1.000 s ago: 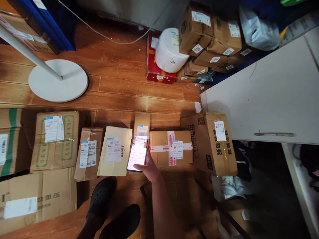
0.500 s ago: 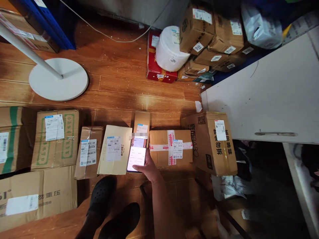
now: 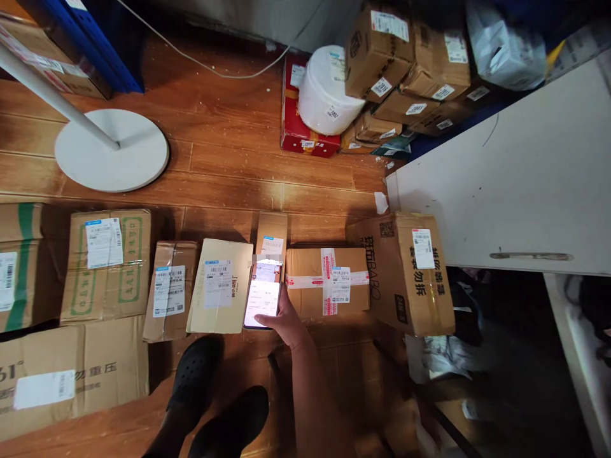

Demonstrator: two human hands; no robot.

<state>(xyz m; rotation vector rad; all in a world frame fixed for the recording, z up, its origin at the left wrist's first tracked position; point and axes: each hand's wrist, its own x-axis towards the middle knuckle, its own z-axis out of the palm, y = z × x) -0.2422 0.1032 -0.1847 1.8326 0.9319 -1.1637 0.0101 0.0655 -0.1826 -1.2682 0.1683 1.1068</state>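
My right hand holds a smartphone with a lit white screen, thumb resting on the lower screen. The phone hovers over a narrow cardboard parcel with a white shipping label. To its left lies a pale flat parcel; to its right, a taped brown box. No left hand shows in the head view. My black clog shoes stand on the wooden floor below the phone.
More labelled cartons line the floor at left, with a large tilted box at right. A white lamp base stands far left. A white table fills the right. Stacked parcels and a white tub sit at the back.
The phone and right hand stay almost in place; the view has drifted slightly, and the screen content shifted a little.
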